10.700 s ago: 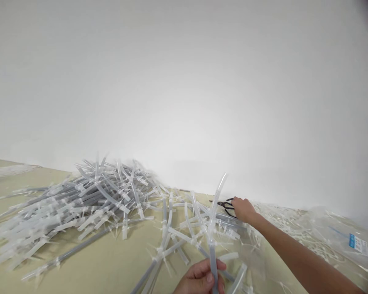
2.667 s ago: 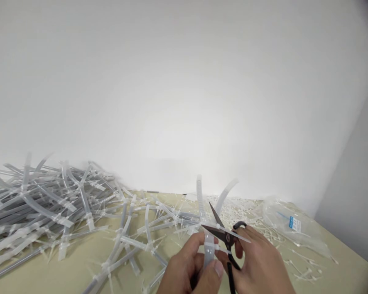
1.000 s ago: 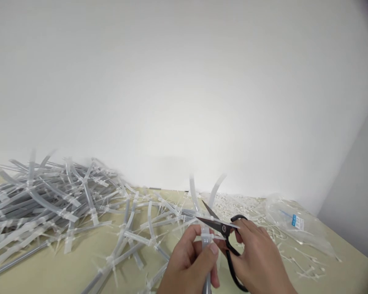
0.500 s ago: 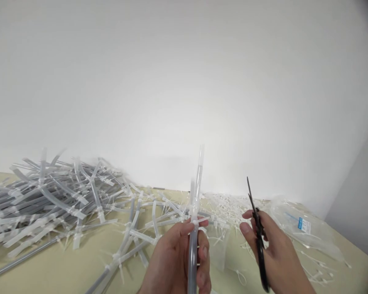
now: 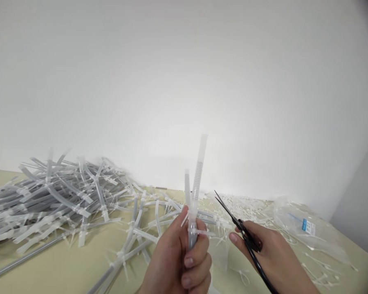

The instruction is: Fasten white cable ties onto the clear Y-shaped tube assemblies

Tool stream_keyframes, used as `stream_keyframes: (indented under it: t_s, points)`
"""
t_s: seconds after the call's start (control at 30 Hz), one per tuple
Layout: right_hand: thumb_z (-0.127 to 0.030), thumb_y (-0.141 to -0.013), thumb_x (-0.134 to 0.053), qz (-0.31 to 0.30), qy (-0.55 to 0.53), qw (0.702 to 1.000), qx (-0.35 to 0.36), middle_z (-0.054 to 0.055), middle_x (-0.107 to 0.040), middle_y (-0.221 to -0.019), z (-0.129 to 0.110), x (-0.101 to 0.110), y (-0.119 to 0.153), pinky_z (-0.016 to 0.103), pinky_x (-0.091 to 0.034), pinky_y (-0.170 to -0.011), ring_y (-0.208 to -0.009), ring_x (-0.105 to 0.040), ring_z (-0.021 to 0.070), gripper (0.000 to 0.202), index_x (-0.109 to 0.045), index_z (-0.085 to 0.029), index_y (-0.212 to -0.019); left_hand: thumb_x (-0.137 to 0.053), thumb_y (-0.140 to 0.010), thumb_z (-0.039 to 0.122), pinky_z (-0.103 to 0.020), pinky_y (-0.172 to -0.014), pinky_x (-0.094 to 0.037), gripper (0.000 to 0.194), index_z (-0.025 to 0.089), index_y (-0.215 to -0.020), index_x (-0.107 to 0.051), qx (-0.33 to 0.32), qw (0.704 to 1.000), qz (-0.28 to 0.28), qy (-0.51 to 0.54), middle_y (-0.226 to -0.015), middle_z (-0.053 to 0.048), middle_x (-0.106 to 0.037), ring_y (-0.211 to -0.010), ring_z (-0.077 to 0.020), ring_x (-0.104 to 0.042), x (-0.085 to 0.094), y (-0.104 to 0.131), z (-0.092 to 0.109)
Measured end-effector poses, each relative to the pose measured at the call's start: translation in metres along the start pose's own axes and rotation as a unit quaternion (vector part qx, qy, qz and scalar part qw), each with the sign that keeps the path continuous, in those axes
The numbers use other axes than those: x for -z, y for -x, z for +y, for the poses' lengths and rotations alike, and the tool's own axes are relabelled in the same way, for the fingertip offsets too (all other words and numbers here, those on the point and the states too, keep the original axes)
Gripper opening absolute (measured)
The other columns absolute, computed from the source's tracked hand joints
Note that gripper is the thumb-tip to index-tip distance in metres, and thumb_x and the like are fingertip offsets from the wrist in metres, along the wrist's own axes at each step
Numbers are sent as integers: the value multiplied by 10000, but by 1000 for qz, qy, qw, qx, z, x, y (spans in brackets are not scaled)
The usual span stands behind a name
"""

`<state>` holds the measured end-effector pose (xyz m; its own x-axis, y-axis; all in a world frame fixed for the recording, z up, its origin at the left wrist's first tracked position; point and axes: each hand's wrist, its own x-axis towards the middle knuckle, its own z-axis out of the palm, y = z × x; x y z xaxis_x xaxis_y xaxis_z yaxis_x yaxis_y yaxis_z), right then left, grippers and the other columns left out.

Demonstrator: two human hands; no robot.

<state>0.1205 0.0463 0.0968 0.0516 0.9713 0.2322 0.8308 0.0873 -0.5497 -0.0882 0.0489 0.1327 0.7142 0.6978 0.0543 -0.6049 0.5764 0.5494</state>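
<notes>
- The left hand (image 5: 179,259) gripped a forked tube (image 5: 198,183) nearly upright, its two ribbed branches pointing upward.
- The right hand (image 5: 272,255) held black scissors (image 5: 247,240) apart from it, blades almost together.
- Grey tubes (image 5: 64,197) lay heaped at left on the yellowish table (image 5: 64,271).
- White ties (image 5: 245,208) and a labelled plastic bag (image 5: 291,214) lay at right.

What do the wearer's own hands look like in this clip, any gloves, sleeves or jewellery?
Both are bare: the left hand and the right hand show no glove, ring, tape or marking. No watch, bracelet or sleeve shows on the part of the right wrist in view. The left wrist is largely cut off by the frame.
</notes>
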Motion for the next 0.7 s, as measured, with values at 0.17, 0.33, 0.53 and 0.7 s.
stream_keyframes:
  t_s: [0.17,0.33,0.53,0.7]
  points:
    - [-663,-813,-421,6,25,1000,0,-22,-551,-585,5,-1,-1,257,-356,-543,-574,-530,168,452,-520,-240,-684,-379,-874,598,-163,-312,-145,452,201,-764,-567,10,999,30,-3,-436,84,-232,-311,-49,-121,4,1,-1]
    - [-647,-824,-416,0,29,1000,5,-18,-561,-596,2,1,1,250,-352,-541,-586,-534,169,446,-512,-238,-673,-434,-853,600,-164,-316,-125,427,201,-739,-539,21,997,76,-3,-417,93,-223,-304,-46,-117,1,1,-1]
    - [-643,-819,-424,-4,38,999,9,-19,-559,-585,0,3,2,250,-353,-541,-571,-526,167,443,-496,-237,-656,-474,-837,595,-160,-321,-97,394,209,-764,-504,6,990,135,-47,-429,104,-218,-321,-38,-85,-8,3,0]
    - [-639,-825,-420,-4,43,999,11,-25,-563,-578,2,2,0,253,-345,-540,-566,-524,166,439,-500,-241,-657,-400,-860,613,-155,-312,-97,403,230,-754,-468,-30,980,158,-114,-430,106,-176,-331,-42,-50,-11,4,-3]
